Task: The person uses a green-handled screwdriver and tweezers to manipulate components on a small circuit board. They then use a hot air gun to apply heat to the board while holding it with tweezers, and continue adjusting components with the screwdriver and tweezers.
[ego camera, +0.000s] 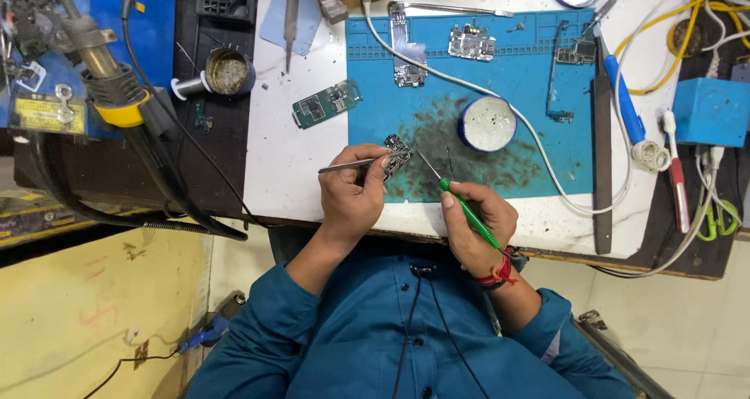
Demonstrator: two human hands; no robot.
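Left hand, just left of the frame's centre, is closed on a pair of metal tweezers whose tips reach right to a small dark circuit board. That board lies at the lower left edge of the blue work mat, touching the fingers of the same hand. Right hand, slightly lower and right of centre, is clamped on a green-handled probe; its thin metal tip slants up and left, ending just beside the board.

Above the right hand a round white tin stands on the mat amid dark smudges. A green circuit board lies on the white surface to the upper left of the hands. More boards and metal frames sit along the mat's top edge, and a white cable curves across it. At the right of the frame lie a blue-handled tool and a blue box. A hot-air nozzle with a yellow collar hangs at the upper left.
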